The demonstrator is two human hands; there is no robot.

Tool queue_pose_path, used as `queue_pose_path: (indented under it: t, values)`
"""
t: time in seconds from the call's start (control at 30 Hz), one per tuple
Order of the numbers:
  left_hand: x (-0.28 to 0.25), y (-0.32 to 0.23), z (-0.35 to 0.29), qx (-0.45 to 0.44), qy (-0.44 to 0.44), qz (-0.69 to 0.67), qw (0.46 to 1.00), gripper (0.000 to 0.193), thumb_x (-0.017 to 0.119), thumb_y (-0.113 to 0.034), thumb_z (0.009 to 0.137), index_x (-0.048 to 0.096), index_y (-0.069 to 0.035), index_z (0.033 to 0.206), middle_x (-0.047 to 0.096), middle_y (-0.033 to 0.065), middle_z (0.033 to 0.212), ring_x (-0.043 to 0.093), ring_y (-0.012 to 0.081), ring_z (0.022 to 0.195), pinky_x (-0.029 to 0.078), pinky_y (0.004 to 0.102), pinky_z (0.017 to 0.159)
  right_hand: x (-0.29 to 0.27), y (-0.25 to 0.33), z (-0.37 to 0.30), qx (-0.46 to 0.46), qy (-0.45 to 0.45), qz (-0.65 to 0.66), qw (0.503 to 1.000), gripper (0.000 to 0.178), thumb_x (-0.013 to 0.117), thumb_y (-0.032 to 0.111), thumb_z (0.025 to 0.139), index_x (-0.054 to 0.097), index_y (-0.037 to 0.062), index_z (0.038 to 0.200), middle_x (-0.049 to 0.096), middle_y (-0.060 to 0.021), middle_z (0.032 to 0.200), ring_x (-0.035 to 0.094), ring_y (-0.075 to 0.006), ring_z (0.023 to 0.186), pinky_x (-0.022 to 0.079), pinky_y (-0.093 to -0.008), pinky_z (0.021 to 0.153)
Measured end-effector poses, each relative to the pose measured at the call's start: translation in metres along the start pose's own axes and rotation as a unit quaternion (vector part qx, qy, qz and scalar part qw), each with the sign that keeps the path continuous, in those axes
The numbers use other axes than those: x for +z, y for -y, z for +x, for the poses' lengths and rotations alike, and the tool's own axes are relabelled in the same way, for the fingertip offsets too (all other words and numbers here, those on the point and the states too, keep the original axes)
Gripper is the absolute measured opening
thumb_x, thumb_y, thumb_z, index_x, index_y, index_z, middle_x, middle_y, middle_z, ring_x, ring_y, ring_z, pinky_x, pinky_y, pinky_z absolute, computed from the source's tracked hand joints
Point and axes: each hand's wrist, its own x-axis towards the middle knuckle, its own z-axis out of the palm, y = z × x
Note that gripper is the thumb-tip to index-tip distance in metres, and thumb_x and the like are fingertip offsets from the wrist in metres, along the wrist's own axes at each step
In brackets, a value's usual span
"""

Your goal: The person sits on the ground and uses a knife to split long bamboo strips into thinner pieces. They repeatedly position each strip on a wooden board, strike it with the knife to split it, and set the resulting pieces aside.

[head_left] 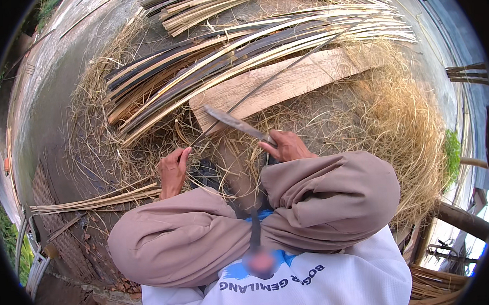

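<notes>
The left hand (172, 167) grips a thin dark strip (276, 75) slanting across the wooden board (301, 83); the right hand (289, 147), apart from it, grips a knife (238, 123), blade over the board's near end.

Straw-gold shavings (404, 123); mauve-brown trousers (328, 195)
pale tan, wood-grained board (304, 80); grey-brown knife blade (236, 122); white shirt (364, 278) with blue print

Around you, the grey ground (49, 117) carried bundles of split bamboo strips (240, 50), a flat wooden plank (285, 82) and, thickest on your right, curly tan shavings (404, 129).
</notes>
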Motion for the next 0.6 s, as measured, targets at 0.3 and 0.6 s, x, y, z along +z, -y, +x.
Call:
queue_pose_path:
  t: [0.3, 0.6]
  values:
    - [0.023, 0.004, -0.021, 0.046, -0.104, 0.041, 0.993, 0.032, 0.065, -0.028, 0.101, 0.061, -0.006, 0.079, 0.060, 0.0160, 0.070, 0.057, 0.0407, 0.060, 0.043, 0.0454, 0.055, -0.060, -0.070, 0.025, 0.150, -0.073, -0.083, 0.982, 0.049, 0.066, 0.051, 0.097, 0.055, 0.0053, 0.082, 0.061, -0.0177, 0.065, 0.063, -0.0373, 0.061, 0.049, -0.0488, 0.059]
    - [-0.096, 0.165, -0.116, -0.119, 0.057, 0.023, 0.991, 0.027, 0.066, -0.027, 0.100, 0.067, -0.003, 0.089, 0.063, 0.0109, 0.070, 0.056, 0.0254, 0.057, 0.042, 0.0378, 0.055, -0.118, -0.156, 0.030, 0.237, -0.227, -0.064, 0.943, 0.061, 0.061, 0.057, 0.098, 0.059, 0.0010, 0.075, 0.058, -0.0189, 0.056, 0.059, -0.0339, 0.053, 0.047, -0.0482, 0.056]
